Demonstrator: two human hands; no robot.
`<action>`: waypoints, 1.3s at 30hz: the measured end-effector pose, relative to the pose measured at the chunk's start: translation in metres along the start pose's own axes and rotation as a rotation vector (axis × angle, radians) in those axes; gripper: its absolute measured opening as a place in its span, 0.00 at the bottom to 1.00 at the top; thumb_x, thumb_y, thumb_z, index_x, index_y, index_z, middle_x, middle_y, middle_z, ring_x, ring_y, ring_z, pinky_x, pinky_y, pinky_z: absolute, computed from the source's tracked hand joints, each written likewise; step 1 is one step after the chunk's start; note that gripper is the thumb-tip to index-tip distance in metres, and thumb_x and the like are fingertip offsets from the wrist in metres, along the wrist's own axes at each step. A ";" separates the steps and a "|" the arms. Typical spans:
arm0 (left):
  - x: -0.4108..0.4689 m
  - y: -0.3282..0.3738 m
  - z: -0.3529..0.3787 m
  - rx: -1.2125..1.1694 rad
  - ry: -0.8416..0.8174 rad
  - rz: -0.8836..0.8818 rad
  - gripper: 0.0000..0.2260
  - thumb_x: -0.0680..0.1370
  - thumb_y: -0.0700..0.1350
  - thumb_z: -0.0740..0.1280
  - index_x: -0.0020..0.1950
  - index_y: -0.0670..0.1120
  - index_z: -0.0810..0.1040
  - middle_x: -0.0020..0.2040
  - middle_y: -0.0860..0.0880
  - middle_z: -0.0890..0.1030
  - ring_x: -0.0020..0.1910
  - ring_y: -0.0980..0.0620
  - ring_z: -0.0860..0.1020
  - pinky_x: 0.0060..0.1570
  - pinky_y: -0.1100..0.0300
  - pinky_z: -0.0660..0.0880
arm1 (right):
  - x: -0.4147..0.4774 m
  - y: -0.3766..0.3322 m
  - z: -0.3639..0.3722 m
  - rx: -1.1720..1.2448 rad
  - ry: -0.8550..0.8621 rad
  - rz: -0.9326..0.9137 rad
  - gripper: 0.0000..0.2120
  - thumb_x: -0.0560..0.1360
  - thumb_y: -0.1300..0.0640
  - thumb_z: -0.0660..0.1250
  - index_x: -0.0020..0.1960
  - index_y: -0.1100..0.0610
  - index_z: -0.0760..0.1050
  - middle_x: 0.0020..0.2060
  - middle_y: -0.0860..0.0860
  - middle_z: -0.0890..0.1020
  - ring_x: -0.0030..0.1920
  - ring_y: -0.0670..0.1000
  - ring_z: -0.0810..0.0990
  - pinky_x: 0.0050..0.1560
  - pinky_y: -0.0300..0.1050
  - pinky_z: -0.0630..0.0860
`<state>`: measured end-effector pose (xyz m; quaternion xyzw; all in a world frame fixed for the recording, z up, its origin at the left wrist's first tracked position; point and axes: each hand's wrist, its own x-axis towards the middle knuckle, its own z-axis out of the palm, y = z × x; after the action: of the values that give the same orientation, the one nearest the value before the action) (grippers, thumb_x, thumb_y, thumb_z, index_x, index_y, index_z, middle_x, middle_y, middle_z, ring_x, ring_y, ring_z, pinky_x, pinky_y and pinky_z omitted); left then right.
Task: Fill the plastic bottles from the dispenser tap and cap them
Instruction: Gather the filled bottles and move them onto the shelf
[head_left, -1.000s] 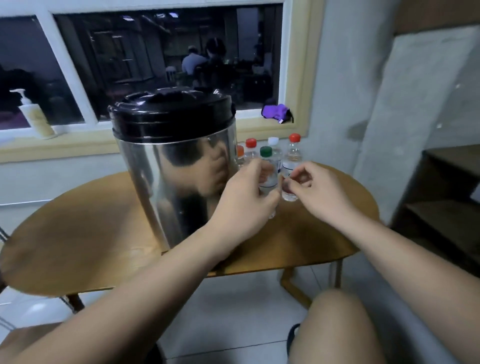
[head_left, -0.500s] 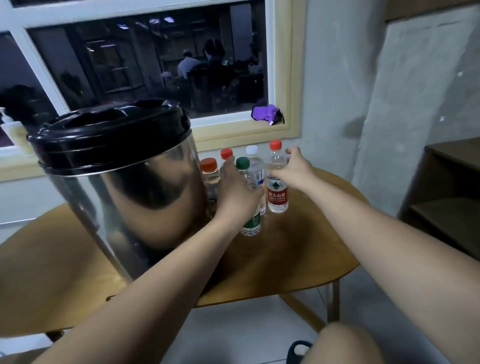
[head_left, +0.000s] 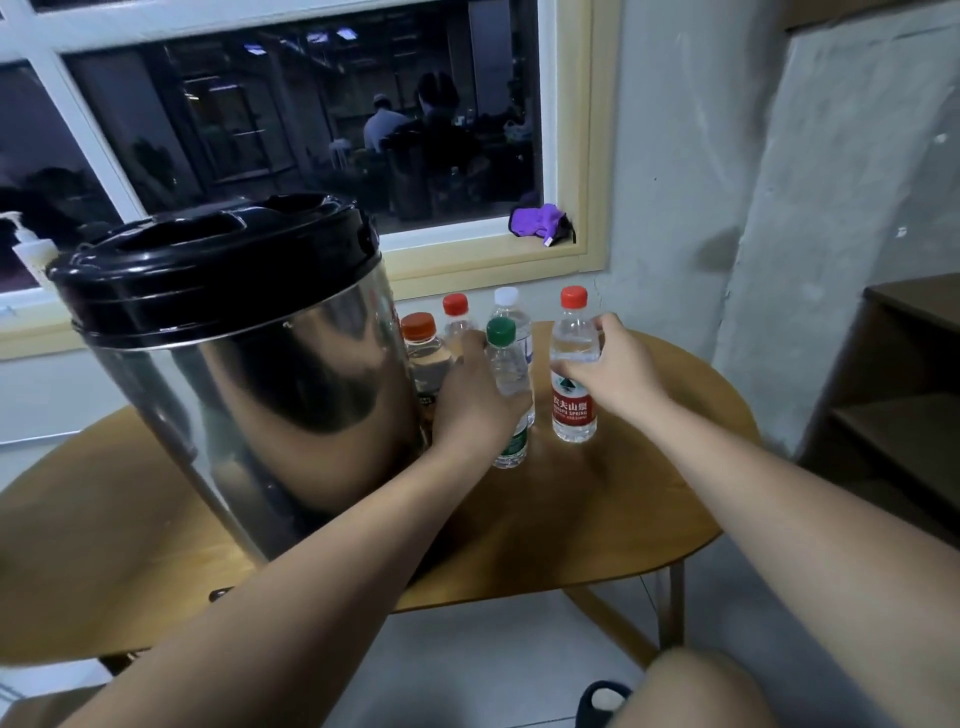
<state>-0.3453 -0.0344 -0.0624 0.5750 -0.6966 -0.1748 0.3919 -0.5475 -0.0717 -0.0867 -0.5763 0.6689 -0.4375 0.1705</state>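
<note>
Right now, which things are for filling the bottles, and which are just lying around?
For the job: steel dispenser; green-capped bottle in the left hand; red-label bottle in the right hand; orange-capped bottle; back red-capped bottle; white-capped bottle.
Just lying about: purple cloth and pump bottle on the windowsill.

Silver dispenser (head_left: 270, 405) with black lid (head_left: 208, 275); green-capped bottle (head_left: 511, 370); red-capped red-labelled bottle (head_left: 571, 410); tan table (head_left: 623, 493); purple cloth (head_left: 540, 223) at one o'clock.

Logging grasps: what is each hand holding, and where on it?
The left hand grips the green-capped bottle round its middle; the right hand holds the red-labelled bottle round its upper body.
</note>
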 end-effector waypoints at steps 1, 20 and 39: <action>-0.004 0.000 -0.002 0.000 0.003 0.020 0.31 0.76 0.45 0.80 0.73 0.53 0.66 0.62 0.50 0.83 0.57 0.47 0.84 0.46 0.57 0.78 | -0.008 0.000 -0.004 -0.002 0.007 -0.008 0.29 0.71 0.42 0.83 0.64 0.48 0.72 0.57 0.47 0.85 0.53 0.52 0.85 0.53 0.58 0.86; -0.152 0.034 -0.210 -0.239 -0.004 0.218 0.27 0.72 0.57 0.83 0.65 0.59 0.74 0.56 0.63 0.87 0.54 0.66 0.85 0.52 0.62 0.84 | -0.191 -0.151 -0.081 0.037 -0.171 -0.310 0.27 0.69 0.37 0.83 0.63 0.41 0.77 0.54 0.38 0.86 0.49 0.38 0.85 0.45 0.41 0.84; -0.244 -0.197 -0.442 -0.009 0.539 -0.148 0.28 0.73 0.56 0.83 0.68 0.62 0.75 0.52 0.60 0.85 0.48 0.65 0.83 0.49 0.57 0.83 | -0.287 -0.380 0.154 0.248 -0.642 -0.620 0.25 0.68 0.41 0.84 0.60 0.42 0.77 0.52 0.41 0.87 0.49 0.38 0.86 0.51 0.42 0.84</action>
<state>0.1233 0.2311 -0.0038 0.6483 -0.5225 -0.0471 0.5518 -0.1184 0.1501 0.0449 -0.8307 0.3209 -0.3440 0.2977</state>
